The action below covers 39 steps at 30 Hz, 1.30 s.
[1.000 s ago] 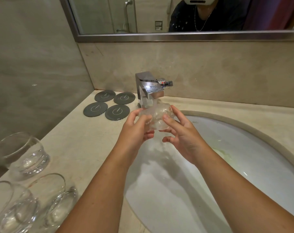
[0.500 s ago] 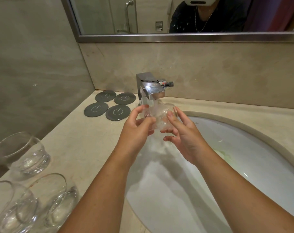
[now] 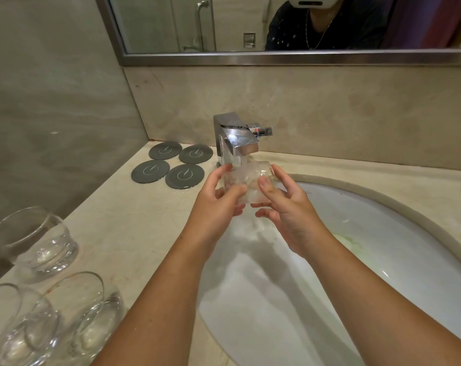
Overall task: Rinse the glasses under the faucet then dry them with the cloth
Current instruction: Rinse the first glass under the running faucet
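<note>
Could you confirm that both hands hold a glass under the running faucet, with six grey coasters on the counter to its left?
No: the head view shows four grey coasters, not six. The left hand and right hand do hold the glass under the running faucet.

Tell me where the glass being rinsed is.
In the head view, the glass is centre frame, held between the left hand and right hand just under the faucet, over the sink.

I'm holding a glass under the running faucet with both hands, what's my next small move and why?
Probably roll the glass between your left hand and right hand, since it lies sideways in the stream from the faucet and the water seems to strike mostly its upper side; the underside likely needs rinsing.
</note>
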Each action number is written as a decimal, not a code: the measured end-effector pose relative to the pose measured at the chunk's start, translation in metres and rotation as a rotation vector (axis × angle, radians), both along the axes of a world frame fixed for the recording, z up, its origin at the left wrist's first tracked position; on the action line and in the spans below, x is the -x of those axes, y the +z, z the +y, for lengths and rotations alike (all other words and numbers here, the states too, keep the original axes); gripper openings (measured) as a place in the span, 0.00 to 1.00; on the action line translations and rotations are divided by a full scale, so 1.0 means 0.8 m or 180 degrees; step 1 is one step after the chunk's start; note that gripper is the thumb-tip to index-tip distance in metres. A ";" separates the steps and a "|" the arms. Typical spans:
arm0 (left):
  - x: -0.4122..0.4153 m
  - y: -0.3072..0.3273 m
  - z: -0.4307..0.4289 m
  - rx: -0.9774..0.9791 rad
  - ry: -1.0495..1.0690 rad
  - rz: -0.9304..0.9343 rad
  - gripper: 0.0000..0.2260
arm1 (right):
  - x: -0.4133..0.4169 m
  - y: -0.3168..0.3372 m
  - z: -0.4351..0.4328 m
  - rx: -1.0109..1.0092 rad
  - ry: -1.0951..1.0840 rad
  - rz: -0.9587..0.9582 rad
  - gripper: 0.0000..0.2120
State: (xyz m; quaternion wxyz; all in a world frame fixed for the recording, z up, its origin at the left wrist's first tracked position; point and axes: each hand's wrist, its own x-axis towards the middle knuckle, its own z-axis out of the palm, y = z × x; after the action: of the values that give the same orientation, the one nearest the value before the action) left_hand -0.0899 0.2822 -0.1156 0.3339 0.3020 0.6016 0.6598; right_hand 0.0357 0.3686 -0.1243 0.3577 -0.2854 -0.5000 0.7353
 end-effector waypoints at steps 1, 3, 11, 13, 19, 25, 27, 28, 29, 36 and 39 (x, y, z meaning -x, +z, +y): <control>0.000 0.001 -0.001 -0.0014 0.0014 0.0028 0.19 | 0.000 0.000 -0.001 -0.0010 -0.0015 -0.0034 0.46; 0.000 0.002 -0.003 -0.0037 0.0037 0.0039 0.17 | 0.000 0.001 -0.001 -0.0028 -0.0001 -0.0089 0.46; 0.001 0.002 -0.002 -0.0057 0.0068 -0.0071 0.14 | -0.004 0.005 -0.003 -0.0040 0.0138 -0.0010 0.44; 0.000 0.002 -0.002 -0.0046 0.0002 0.0057 0.16 | -0.003 0.004 -0.002 -0.0034 0.0068 0.0025 0.44; -0.007 0.006 -0.008 -0.0126 -0.0152 0.0469 0.22 | -0.003 0.002 0.003 0.0016 -0.0106 0.0012 0.45; -0.006 0.009 -0.008 -0.0143 -0.0043 0.0420 0.13 | -0.002 0.005 0.001 0.0093 -0.0123 -0.0011 0.45; -0.006 0.009 -0.007 -0.0163 -0.0021 0.0372 0.12 | -0.002 0.006 0.000 0.0097 -0.0073 0.0014 0.46; -0.006 0.009 -0.007 -0.0176 -0.0015 0.0351 0.12 | -0.003 0.006 0.000 0.0085 -0.0047 0.0022 0.46; -0.006 0.008 -0.007 -0.0182 -0.0016 0.0320 0.12 | -0.003 0.006 0.000 0.0066 -0.0030 0.0025 0.45; -0.008 0.006 -0.008 -0.0072 -0.0134 0.0500 0.21 | -0.002 0.004 -0.001 -0.0098 -0.0115 -0.0040 0.43; -0.006 0.007 -0.011 -0.0065 -0.0103 0.0630 0.21 | -0.001 0.004 -0.002 -0.0075 -0.0120 -0.0066 0.45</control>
State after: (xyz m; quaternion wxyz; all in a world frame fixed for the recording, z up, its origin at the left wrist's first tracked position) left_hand -0.0847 0.2738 -0.1101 0.2802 0.3788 0.6200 0.6274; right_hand 0.0361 0.3671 -0.1214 0.3697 -0.2982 -0.5068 0.7195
